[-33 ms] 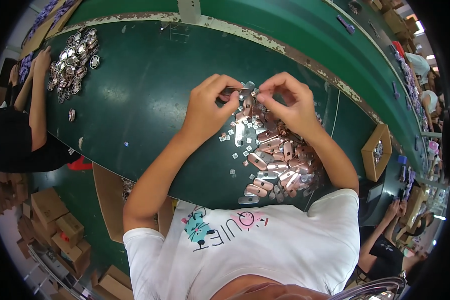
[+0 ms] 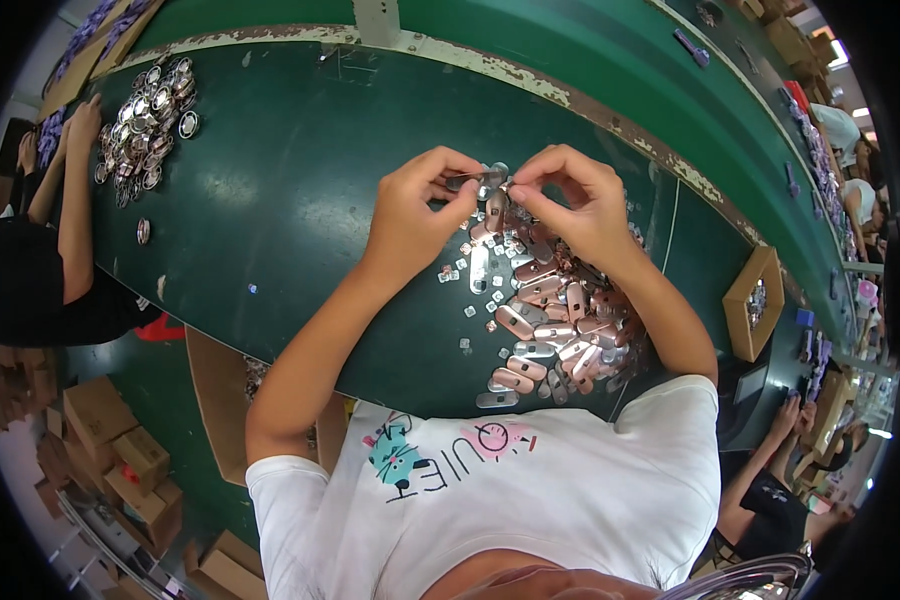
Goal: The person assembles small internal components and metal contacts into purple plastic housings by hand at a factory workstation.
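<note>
Above a heap of parts on the green table [image 2: 300, 190], my left hand [image 2: 422, 205] pinches a thin oval metal plate [image 2: 462, 182] between thumb and fingers. My right hand [image 2: 577, 205] is closed at the fingertips just beside the plate's right end; whatever it pinches is too small to make out. Under and in front of both hands spreads a heap of rounded metal plates [image 2: 515, 320], coppery and silver, each with a small dark square hole. Small clear-looking square pieces [image 2: 465, 344] lie scattered along the heap's left side.
At the far left lies a pile of shiny round metal rings [image 2: 145, 135], beside a co-worker's arm [image 2: 75, 200]. A cardboard box [image 2: 210, 400] sits below the table's near edge. To the right stands a small open box [image 2: 752, 305] with metal parts. A raised metal rail [image 2: 510, 75] borders the far side.
My right hand's fingertips have shifted slightly left, closer to the plate in my left hand. The heap looks the same.
</note>
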Demonstrator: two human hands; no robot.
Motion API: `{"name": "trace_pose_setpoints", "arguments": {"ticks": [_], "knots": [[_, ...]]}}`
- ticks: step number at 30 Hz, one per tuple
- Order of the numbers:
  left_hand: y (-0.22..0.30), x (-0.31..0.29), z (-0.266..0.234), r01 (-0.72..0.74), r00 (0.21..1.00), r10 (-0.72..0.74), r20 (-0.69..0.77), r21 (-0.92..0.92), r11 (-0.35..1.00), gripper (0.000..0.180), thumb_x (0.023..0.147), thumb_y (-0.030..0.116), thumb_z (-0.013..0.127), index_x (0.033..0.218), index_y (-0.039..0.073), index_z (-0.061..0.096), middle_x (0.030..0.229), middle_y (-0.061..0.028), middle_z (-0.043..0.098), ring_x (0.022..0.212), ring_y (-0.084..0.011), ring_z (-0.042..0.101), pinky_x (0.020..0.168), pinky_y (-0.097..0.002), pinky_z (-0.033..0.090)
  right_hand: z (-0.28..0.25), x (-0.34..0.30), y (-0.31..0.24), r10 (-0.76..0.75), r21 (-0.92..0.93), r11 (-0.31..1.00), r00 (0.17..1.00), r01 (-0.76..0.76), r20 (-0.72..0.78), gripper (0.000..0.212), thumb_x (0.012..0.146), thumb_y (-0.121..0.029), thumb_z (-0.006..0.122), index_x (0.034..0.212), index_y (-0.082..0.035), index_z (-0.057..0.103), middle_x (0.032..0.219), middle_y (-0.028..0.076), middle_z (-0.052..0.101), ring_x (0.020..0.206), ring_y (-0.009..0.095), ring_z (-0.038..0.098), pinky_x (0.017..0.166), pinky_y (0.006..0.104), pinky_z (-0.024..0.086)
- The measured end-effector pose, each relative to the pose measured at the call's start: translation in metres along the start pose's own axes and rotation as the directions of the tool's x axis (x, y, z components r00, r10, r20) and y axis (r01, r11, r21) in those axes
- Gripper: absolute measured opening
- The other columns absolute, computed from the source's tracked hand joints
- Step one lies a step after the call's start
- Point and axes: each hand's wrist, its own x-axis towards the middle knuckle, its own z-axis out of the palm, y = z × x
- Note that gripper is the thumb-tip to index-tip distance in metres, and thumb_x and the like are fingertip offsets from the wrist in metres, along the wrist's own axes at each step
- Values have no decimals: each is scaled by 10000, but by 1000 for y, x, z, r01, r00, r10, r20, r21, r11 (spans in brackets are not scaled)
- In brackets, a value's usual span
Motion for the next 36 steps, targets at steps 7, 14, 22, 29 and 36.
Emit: {"name": "trace_pose_setpoints", "arguments": {"ticks": [7, 14, 22, 29, 36], "knots": [[0, -1, 2, 391, 912, -357, 202, -687, 612, 163, 878, 26, 611, 1013, -58, 580, 952, -127, 670, 867, -136, 658, 763, -237, 540, 13, 6, 7, -74, -24, 997, 997, 74, -19, 123, 780, 2, 695, 893, 22, 651, 838, 75, 647, 763, 124, 628, 683, 244, 506], [4, -3, 4, 424, 901, -344, 264, -701, 573, 170, 887, 50, 614, 1021, -47, 576, 955, -121, 668, 874, -135, 655, 767, -239, 542, 10, 12, -2, -208, -268, 941, 978, 209, 32, 116, 755, 2, 704, 864, 4, 664, 866, 83, 613, 720, 132, 607, 634, 247, 488], [2, -6, 5, 409, 912, -273, 306, -727, 552, 173, 890, 79, 630, 1006, -34, 568, 945, -124, 666, 864, -152, 660, 729, -248, 556, 7, 9, 6, -4, 164, 986, 991, -18, 133, 140, 815, 18, 660, 938, 6, 595, 894, 34, 536, 742, 73, 552, 623, 219, 449], [-1, -3, 9, 360, 930, -287, 232, -741, 567, 86, 911, 77, 569, 903, 1, 532, 790, -79, 663, 701, -106, 647, 578, -215, 483, -14, 94, 30, 131, 241, 965, 986, -103, -101, 225, 868, -144, 629, 1055, -32, 569, 841, 32, 593, 647, 95, 572, 553, 209, 445], [-6, -4, 21, 35, 993, -71, -100, -318, 948, 64, 856, 19, 584, 886, -38, 587, 672, -75, 656, 568, -74, 607, 527, -221, 481, 20, 292, 141, -509, -751, 563, 861, 344, 12, 415, 835, -168, 609, 1223, -82, 492, 1207, 180, 531, 998, 344, 573, 832, 460, 477]]}}
